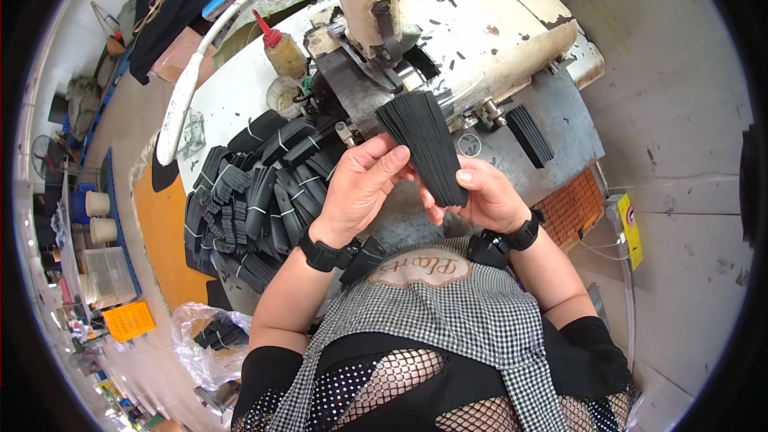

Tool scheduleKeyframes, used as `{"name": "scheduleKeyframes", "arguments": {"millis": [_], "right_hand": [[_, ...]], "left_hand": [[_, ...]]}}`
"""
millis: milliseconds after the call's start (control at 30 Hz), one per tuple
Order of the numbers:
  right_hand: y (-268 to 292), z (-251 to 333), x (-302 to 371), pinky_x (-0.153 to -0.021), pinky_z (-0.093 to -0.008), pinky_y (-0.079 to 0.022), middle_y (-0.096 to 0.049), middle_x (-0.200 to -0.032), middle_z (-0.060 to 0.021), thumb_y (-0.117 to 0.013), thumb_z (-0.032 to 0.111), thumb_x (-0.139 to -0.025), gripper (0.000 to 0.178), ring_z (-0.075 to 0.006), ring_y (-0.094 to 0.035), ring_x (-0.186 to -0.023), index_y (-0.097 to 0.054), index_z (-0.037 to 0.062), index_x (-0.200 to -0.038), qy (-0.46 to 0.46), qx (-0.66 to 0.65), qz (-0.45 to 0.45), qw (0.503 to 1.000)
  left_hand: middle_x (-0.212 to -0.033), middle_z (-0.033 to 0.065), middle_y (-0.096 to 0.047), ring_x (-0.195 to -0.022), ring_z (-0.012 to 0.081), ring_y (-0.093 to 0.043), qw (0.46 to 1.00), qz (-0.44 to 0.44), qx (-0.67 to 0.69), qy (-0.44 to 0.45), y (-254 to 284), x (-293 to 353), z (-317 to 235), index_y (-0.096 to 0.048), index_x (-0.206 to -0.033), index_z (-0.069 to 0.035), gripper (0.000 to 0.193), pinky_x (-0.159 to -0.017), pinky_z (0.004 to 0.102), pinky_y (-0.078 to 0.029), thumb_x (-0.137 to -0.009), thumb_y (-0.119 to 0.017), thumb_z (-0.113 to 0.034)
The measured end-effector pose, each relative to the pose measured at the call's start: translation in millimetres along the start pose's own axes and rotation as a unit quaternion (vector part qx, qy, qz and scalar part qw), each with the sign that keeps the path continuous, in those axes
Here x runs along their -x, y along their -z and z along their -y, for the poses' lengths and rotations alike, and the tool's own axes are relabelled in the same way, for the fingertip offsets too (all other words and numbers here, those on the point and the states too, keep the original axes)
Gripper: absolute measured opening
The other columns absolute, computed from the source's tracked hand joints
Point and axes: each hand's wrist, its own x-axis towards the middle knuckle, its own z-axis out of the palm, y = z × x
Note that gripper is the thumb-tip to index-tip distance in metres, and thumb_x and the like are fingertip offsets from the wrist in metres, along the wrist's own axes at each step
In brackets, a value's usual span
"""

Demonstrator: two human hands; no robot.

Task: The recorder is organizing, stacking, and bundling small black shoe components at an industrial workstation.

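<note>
A thick stack of black strips (pixel 422 140), fanned wider at its far end, is up between my hands in front of the machine (pixel 364 84). My left hand (pixel 356 188) grips its left side, thumb laid over the edge. At the lower right corner my right hand (pixel 490 196) pinches it with the thumb on top and fingers behind. Each wrist carries a black strap with a small device. To the left lies a heap of black strip bundles (pixel 264 200), several tied with pale bands. A smaller black stack (pixel 530 136) rests on the machine's grey table, right of my hands.
A bottle with a red nozzle (pixel 282 52) and a small clear cup (pixel 284 96) stand behind the heap. A white lamp arm (pixel 186 96) reaches over the table's left. A thin ring (pixel 469 144) is near the machine's knobs. Black scraps litter the machine's cream top (pixel 472 24).
</note>
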Motion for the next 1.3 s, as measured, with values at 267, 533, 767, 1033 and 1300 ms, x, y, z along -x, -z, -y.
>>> {"name": "scheduleKeyframes", "arguments": {"millis": [267, 533, 767, 1033, 1300], "right_hand": [[9, -5, 2, -0.075, -0.0323, -0.051, -0.061, -0.097, -0.0196, -0.051, 0.03, -0.092, 0.052, -0.023, -0.063, -0.079, -0.042, -0.0097, -0.125, 0.004, -0.105, 0.054, 0.993], [-3, -1, 6, -0.072, -0.0318, -0.052, -0.062, -0.094, -0.0168, -0.055, 0.029, -0.09, 0.05, -0.0209, -0.063, -0.075, -0.042, -0.0032, -0.127, 0.006, 0.071, -0.028, 0.997], [6, -3, 5, -0.072, -0.0326, -0.053, -0.062, -0.096, -0.0179, -0.054, 0.028, -0.091, 0.049, -0.0219, -0.065, -0.075, -0.042, -0.003, -0.126, 0.033, -0.013, 0.003, 0.999], [15, -7, 5, -0.075, -0.0388, -0.054, -0.059, -0.1, -0.0224, -0.05, 0.028, -0.093, 0.052, -0.0246, -0.064, -0.077, -0.034, -0.003, -0.131, 0.048, -0.15, 0.054, 0.986], [23, -11, 3, -0.079, -0.0417, -0.052, -0.055, -0.107, -0.024, -0.044, 0.022, -0.095, 0.045, -0.0255, -0.06, -0.087, -0.034, -0.0041, -0.131, 0.05, -0.224, 0.102, 0.968]], "left_hand": [[-0.106, 0.0077, -0.063, -0.089, 0.0147, -0.06, 0.999, 0.004, 0.002, -0.042, -1, 0, 6, -0.059, -0.113, 0.001, 0.024, -0.083, 0.0309, -0.048, -0.097, -0.048, -0.013], [-0.089, 0.0051, -0.066, -0.075, 0.0093, -0.061, 0.981, -0.108, -0.14, -0.085, -10, 4, 0, -0.062, -0.101, 0.001, 0.014, -0.066, 0.0224, -0.05, -0.091, -0.059, -0.007], [-0.082, 0.0078, -0.066, -0.071, 0.0128, -0.064, 0.99, -0.128, -0.035, -0.041, -16, 4, -2, -0.061, -0.09, 0.0, 0.011, -0.066, 0.0239, -0.053, -0.092, -0.058, -0.01], [-0.089, 0.014, -0.067, -0.08, 0.0216, -0.067, 0.993, -0.117, 0.005, -0.032, -26, 9, -13, -0.062, -0.093, 0.004, 0.024, -0.07, 0.0283, -0.055, -0.096, -0.049, -0.016], [-0.088, 0.0167, -0.067, -0.081, 0.0258, -0.069, 0.981, -0.13, -0.121, -0.078, -36, 17, -19, -0.061, -0.091, 0.007, 0.025, -0.07, 0.0308, -0.056, -0.096, -0.048, -0.014]]}}
